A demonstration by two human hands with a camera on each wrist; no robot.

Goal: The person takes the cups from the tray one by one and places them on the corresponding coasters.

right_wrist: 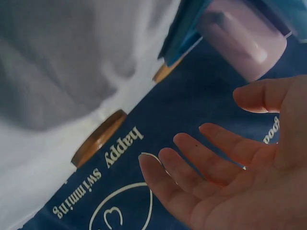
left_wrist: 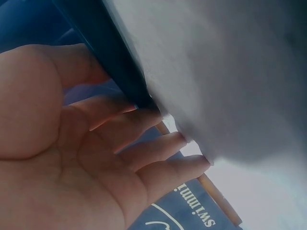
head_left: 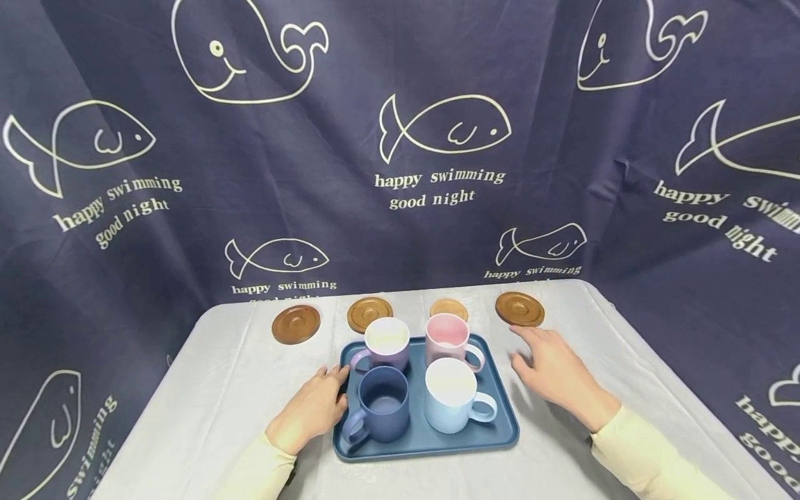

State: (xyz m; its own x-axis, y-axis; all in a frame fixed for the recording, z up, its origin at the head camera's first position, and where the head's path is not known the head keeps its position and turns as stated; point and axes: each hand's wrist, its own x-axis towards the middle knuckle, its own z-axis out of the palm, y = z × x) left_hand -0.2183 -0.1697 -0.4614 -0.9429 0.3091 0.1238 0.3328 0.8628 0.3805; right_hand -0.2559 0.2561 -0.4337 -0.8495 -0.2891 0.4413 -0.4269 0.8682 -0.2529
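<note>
A blue rectangular tray [head_left: 419, 444] holds a purple mug [head_left: 389, 355], a pink mug [head_left: 445, 344], a dark blue mug [head_left: 390, 417] and a light blue mug [head_left: 448, 410]. At the tray's left edge my left hand [head_left: 312, 408] touches the rim, fingers extended; the left wrist view shows its fingers [left_wrist: 144, 122] by the tray's side. My right hand [head_left: 559, 371] is right of the tray, fingers loosely spread and holding nothing, below the far-right brown coaster [head_left: 519, 309]. In the right wrist view this hand [right_wrist: 225, 172] is apart from the tray.
Along the table's back edge lie three more round wooden coasters: a brown one [head_left: 296, 324] at the left, another [head_left: 369, 314] beside it, and a lighter one [head_left: 449, 309] behind the pink mug. A dark blue curtain [head_left: 350, 208] with fish drawings hangs behind the white-covered table [head_left: 250, 361].
</note>
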